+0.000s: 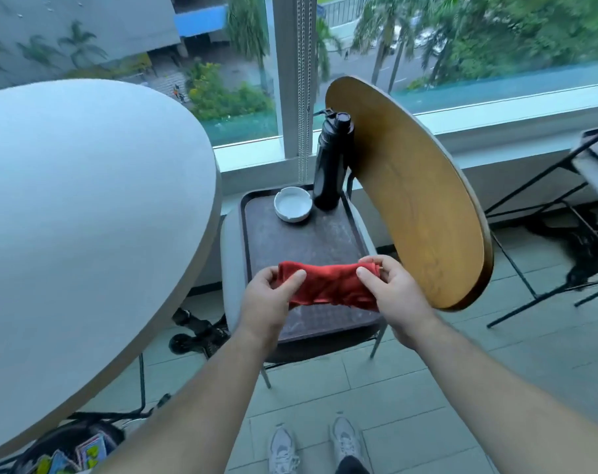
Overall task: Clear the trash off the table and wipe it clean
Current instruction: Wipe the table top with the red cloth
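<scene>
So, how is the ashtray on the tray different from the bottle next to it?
The ashtray is white; the bottle is black. The ashtray is low and wide; the bottle is tall and slim. The ashtray is open on top and looks empty; the bottle has a lid on. Both stand upright, close side by side, at the far end of the tray.

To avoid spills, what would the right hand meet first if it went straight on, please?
Probably the white ashtray on the tray, though the right hand, gripping the red cloth, may pass above it.
</scene>
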